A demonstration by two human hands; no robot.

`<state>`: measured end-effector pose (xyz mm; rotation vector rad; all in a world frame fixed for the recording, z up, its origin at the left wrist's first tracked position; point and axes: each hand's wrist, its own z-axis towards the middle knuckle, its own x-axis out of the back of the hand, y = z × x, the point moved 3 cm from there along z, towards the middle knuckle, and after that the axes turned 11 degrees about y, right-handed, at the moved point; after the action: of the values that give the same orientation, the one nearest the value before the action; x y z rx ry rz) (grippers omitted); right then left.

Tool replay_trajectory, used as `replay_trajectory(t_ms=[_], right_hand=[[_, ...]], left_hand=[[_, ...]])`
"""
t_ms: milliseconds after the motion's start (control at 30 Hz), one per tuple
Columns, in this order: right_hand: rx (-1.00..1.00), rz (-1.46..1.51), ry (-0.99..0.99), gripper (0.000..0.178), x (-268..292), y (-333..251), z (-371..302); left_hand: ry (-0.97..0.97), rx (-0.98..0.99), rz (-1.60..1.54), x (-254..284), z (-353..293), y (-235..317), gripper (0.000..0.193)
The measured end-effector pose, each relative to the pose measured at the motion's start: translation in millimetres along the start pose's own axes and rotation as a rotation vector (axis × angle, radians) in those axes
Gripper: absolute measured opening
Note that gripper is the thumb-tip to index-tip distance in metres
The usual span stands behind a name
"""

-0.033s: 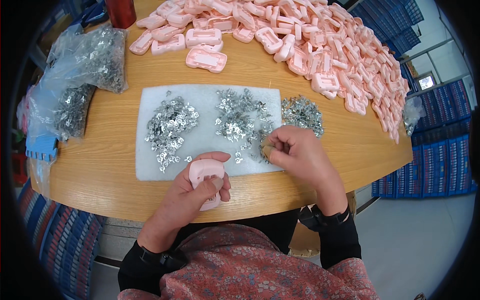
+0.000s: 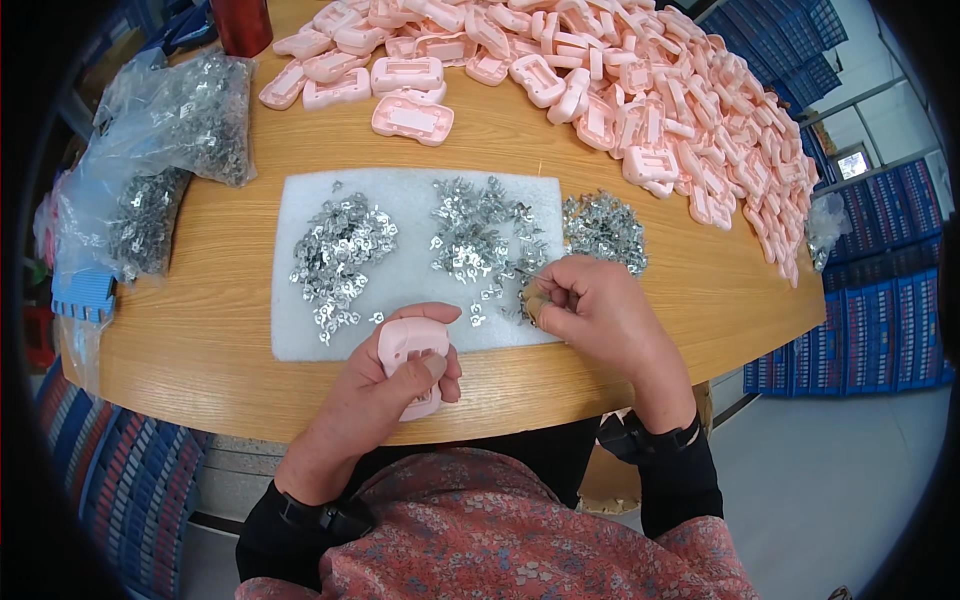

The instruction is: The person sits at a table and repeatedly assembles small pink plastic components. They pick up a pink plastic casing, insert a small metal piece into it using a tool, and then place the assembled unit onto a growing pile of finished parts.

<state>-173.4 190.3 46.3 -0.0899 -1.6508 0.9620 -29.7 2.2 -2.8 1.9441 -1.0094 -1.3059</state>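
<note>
My left hand [image 2: 370, 385] is closed around a pale pink plastic housing [image 2: 413, 345], its thumb lying over the slotted recess. My right hand [image 2: 598, 305] pinches at the right edge of a white foam sheet [image 2: 400, 300], with a tan cover on a fingertip. A thin, shiny small metal piece [image 2: 527, 273] juts from its fingers; its exact shape is hard to make out. On the foam lie a left pile of small metal clips [image 2: 340, 255] and a middle pile of metal pieces [image 2: 475, 235]. Another metal pile [image 2: 605, 230] sits just beyond my right hand.
A large heap of pink housings [image 2: 640, 100] covers the far and right side of the table [image 2: 200, 330]. Clear bags of metal parts [image 2: 205, 120], a blue foam block [image 2: 83, 297] and a red cylinder [image 2: 241, 25] stand left. Blue racks [image 2: 870, 330] are beyond the right edge.
My right hand's fingers have shifted slightly, and a thin metal piece now shows at their tips. The left hand and the pink housing stay in place.
</note>
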Motion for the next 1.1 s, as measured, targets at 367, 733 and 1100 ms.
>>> replay_trajectory(t_ms=[367, 733, 1100], right_hand=[[0.138, -0.252, 0.109, 0.016, -20, -18, 32], [-0.018, 0.005, -0.017, 0.015, -5, -7, 26], [0.218, 0.069, 0.005, 0.019, -3, -37, 1]], left_hand=[[-0.011, 0.007, 0.001, -1, 1, 2, 0.037], [-0.031, -0.002, 0.01, -1, 1, 1, 0.038], [0.086, -0.02, -0.062, -10, 2, 15, 0.043]])
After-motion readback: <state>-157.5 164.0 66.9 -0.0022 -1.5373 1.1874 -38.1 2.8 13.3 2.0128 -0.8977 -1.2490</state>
